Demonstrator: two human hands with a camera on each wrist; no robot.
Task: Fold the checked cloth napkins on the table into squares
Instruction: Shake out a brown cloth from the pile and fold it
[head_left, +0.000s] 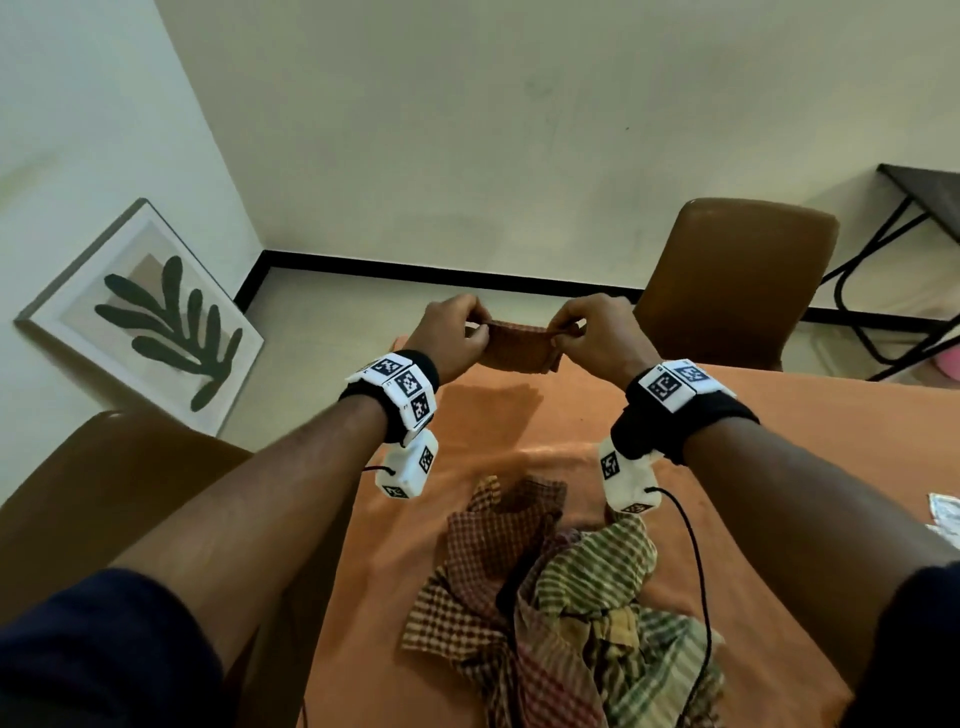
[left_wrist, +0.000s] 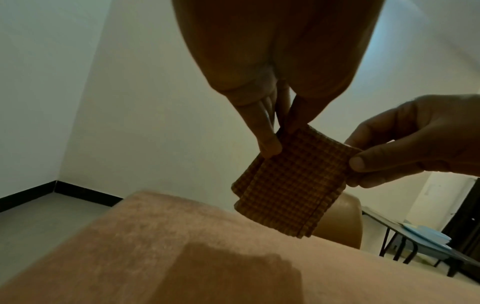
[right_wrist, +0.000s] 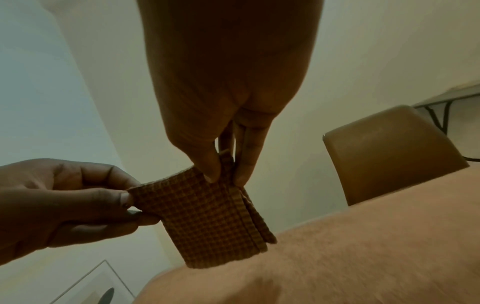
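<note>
Spanning left grip (head_left: 451, 339), right grip (head_left: 593, 340): cloth (head_left: 519, 352)
</note>
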